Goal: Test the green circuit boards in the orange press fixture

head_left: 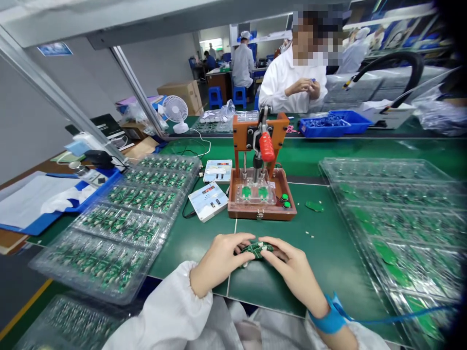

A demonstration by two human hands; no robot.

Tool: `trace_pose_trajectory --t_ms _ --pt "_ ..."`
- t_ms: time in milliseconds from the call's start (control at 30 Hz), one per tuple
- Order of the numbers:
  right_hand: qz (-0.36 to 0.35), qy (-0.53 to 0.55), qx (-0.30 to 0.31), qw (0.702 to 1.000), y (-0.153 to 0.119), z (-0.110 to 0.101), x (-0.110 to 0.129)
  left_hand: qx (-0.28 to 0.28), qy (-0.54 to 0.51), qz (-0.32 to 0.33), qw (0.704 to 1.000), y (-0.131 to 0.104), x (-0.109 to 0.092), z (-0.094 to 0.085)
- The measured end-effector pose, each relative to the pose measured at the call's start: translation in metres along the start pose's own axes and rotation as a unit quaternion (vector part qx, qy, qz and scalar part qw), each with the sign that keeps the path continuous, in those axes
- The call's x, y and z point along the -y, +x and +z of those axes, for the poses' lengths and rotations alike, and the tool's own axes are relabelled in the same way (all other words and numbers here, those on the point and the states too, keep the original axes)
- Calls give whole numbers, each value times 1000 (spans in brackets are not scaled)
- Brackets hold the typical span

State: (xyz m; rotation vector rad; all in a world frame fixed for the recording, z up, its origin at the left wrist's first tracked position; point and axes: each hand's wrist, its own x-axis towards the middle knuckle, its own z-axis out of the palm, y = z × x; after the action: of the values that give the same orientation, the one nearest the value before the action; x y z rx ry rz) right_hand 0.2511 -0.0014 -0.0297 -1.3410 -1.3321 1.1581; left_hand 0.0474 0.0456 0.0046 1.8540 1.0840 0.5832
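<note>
Just above the green mat, my left hand (228, 255) and my right hand (290, 260) hold small green circuit boards (257, 249) between them, fingers closed round either end. White connectors show on the boards; how many there are I cannot tell. Beyond my hands stands a test fixture (260, 209) with an orange frame and a red-handled toggle clamp (267, 147). Two green boards sit under its clear plate. A single green board (314, 206) lies on the mat right of the fixture. A blue wrist strap (330, 316) circles my right wrist.
Clear trays of boards (120, 228) stand at left, and another stack of clear trays (397, 218) at right. Two white meters (207, 200) (218, 171) sit left of the fixture. Across the bench are a fan (175, 109), blue bins (323, 125) and a person in white (279, 80).
</note>
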Motion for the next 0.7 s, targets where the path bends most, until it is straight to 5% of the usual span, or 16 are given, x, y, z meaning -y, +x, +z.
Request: trace_pose_trajectory --t_ms 200,367,533,700 --pt "13 -34 -46 998 -5 -17 -18 -4 82 -8 997 3 6 -2" --pt "-135 -216 -123 959 -1 -30 -23 -74 247 93 962 9 19 0" --pt "-208 -334 -66 917 0 -22 -24 -74 278 137 948 13 24 22" --pt "-187 -337 2 923 -8 -18 -27 -59 198 133 969 4 23 21"
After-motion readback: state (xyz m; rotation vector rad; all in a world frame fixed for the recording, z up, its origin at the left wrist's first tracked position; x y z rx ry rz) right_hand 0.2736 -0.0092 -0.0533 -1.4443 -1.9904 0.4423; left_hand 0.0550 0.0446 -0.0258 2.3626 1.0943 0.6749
